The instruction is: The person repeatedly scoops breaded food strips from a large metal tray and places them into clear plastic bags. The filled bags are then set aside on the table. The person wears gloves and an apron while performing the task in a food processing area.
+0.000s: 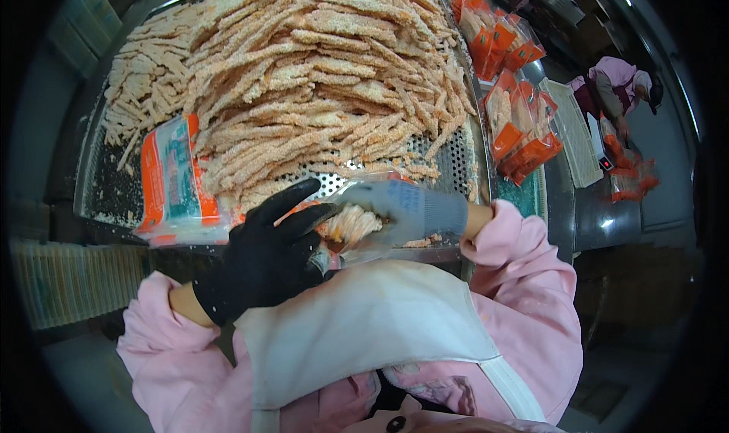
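My left hand (273, 250), in a black glove, grips a clear plastic bag (364, 256) with orange print at the near edge of the perforated metal tray (455, 159). A grey-gloved right hand (398, 205) reaches into the bag's open side, partly behind its film and blurred by motion. At its fingers are breaded strips (356, 225); the fingertips are hidden, so the exact grip is unclear. Beyond both hands rises a large heap of long breaded strips (319, 74). Left of it lies a stack of flat printed bags (171, 176).
Shorter pieces (148, 80) lie at the tray's left. Several filled bags (521, 125) stand along its right side, beside a white plastic crate (572, 131). Farther right, a person (615, 85) in pink handles filled bags (629, 174) near a device with a red display (605, 163).
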Demonstrator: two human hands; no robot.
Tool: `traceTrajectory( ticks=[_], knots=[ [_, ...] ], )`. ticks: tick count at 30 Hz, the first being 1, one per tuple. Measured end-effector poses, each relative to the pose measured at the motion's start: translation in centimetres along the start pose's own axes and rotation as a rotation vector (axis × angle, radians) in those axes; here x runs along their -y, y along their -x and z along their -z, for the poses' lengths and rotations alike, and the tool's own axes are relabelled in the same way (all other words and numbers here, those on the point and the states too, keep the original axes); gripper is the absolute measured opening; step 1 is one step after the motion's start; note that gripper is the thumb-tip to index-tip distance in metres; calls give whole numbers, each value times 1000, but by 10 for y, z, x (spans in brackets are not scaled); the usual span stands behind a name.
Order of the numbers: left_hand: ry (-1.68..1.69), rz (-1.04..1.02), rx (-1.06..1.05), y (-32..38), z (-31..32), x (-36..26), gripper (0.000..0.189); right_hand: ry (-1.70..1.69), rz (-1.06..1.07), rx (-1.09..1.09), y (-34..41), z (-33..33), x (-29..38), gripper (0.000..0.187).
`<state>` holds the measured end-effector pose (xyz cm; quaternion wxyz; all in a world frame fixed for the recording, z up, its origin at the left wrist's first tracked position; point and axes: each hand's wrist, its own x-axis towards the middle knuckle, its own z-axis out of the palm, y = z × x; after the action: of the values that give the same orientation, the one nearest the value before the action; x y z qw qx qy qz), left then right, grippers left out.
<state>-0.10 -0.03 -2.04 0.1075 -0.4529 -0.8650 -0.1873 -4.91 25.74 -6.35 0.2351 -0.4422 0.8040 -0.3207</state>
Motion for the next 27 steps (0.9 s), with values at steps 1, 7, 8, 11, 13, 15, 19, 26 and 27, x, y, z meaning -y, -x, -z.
traceTrajectory(
  ticks=[1, 7, 8, 11, 13, 15, 19, 26, 27],
  knots=[
    [21, -105, 30, -7, 0, 2, 24, 63, -71, 164, -5, -4, 1, 59],
    [121, -140, 209, -7, -26, 16, 24, 0, 47, 96, -51, -48, -37, 49],
    [66, -191, 281, -4, -17, 23, 25, 175, 272, -51, -40, -34, -34, 48],
    [76, -104, 256, 16, -2, 17, 24, -780, -131, 291, -22, 68, -35, 56],
    [57, 15, 410, 24, 2, 6, 22, 196, -109, -55, -34, 62, -94, 82],
    [43, 196, 463, 14, 11, -3, 20, 874, -511, 107, -46, 20, -147, 94],
    [25, 5, 240, 26, 4, 4, 44, 849, -572, -109, -23, -7, -160, 82],
    [-22, 125, 137, 1, 0, 33, 31, 259, -601, -470, 1, -33, -139, 58],
    [-48, 75, 125, 0, -2, 37, 30, 26, -513, -671, 7, -25, -126, 56]
  ],
)
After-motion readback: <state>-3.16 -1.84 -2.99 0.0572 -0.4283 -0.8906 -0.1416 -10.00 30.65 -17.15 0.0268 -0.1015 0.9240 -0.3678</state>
